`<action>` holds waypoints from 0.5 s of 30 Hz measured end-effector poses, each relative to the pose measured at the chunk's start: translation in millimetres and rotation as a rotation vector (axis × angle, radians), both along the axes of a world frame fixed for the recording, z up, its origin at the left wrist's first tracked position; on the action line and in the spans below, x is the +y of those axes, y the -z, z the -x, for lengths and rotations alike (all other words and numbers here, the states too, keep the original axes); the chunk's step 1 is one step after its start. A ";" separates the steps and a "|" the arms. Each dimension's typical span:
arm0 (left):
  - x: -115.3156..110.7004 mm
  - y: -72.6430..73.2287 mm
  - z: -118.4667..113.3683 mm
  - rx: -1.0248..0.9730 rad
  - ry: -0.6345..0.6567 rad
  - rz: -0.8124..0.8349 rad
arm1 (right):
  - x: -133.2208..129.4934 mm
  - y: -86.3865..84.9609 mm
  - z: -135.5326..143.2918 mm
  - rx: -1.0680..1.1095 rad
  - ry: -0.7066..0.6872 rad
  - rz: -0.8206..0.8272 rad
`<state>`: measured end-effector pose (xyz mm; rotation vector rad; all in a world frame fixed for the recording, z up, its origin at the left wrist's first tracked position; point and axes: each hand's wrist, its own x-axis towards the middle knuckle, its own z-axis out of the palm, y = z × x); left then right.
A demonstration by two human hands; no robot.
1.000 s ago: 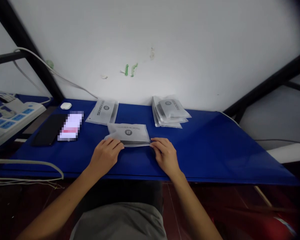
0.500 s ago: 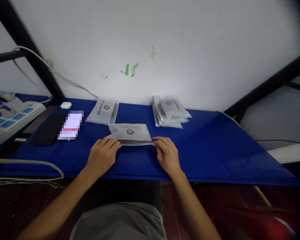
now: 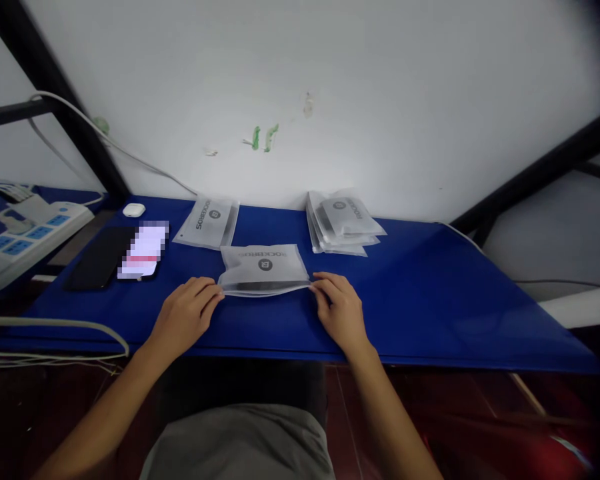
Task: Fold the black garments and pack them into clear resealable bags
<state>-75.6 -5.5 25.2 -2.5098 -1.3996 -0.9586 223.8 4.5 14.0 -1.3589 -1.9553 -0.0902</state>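
Observation:
A frosted plastic bag [image 3: 265, 261] with a round dark logo lies on the blue table in front of me, something dark showing inside near its front edge. My left hand [image 3: 193, 310] pinches the left end of that front edge. The right end is pinched by my right hand [image 3: 339, 308]. Behind it to the left lies another frosted bag [image 3: 207, 223]. A pile of similar bags [image 3: 347, 220] sits at the back right, by the wall.
On the left of the blue table [image 3: 430, 300] are a lit phone [image 3: 144, 250], a black flat device [image 3: 100, 259] and a small white case [image 3: 134, 210]. A power strip [image 3: 30, 241] with cables stands at the far left.
My left hand has slid left along the bag's front edge to its corner. The bag and my right hand have shifted slightly right, and the front edge now bows a little.

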 end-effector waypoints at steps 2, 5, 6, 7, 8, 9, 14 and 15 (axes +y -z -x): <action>-2.1 -0.3 -2.0 -0.059 0.047 0.076 | -1.2 0.5 1.6 0.013 -0.014 0.014; 0.2 -4.7 -8.6 -0.183 0.001 0.155 | -2.1 0.4 3.8 0.061 -0.047 0.037; 3.4 -6.3 -11.0 -0.219 -0.050 0.174 | -1.9 0.2 4.3 0.075 -0.047 0.041; 8.0 -7.5 -13.3 -0.241 -0.107 0.198 | -1.6 -0.1 4.8 0.085 -0.042 0.044; 13.6 -8.2 -15.4 -0.250 -0.161 0.221 | -1.1 -0.5 5.3 0.089 -0.036 0.051; 20.0 -8.1 -17.3 -0.247 -0.203 0.240 | -0.5 -1.0 5.9 0.086 -0.033 0.065; 50.7 1.7 -24.1 -0.200 -0.275 0.301 | 0.1 -6.3 10.1 -0.002 -0.063 0.204; 54.8 4.3 -24.9 -0.202 -0.281 0.299 | -0.2 -7.9 10.9 -0.016 -0.068 0.224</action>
